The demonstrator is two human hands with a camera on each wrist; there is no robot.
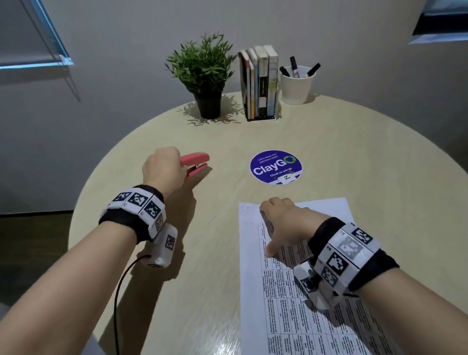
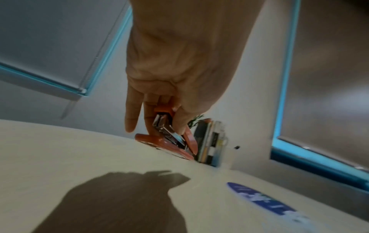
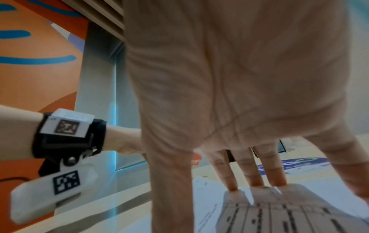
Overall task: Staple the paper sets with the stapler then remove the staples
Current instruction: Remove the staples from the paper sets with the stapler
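My left hand grips the rear of a pink stapler over the far left of the round table. In the left wrist view the thumb and fingers curl round the stapler, whose mouth stands apart with its metal magazine showing. A printed paper set with a table of text lies at the near right. My right hand rests on its upper part. Seen from the right wrist, straight fingertips press the paper down and hold nothing.
A potted plant, a row of books and a white cup of markers stand at the far edge. A round blue ClayGO sticker lies mid-table. The wooden table ends near my left forearm.
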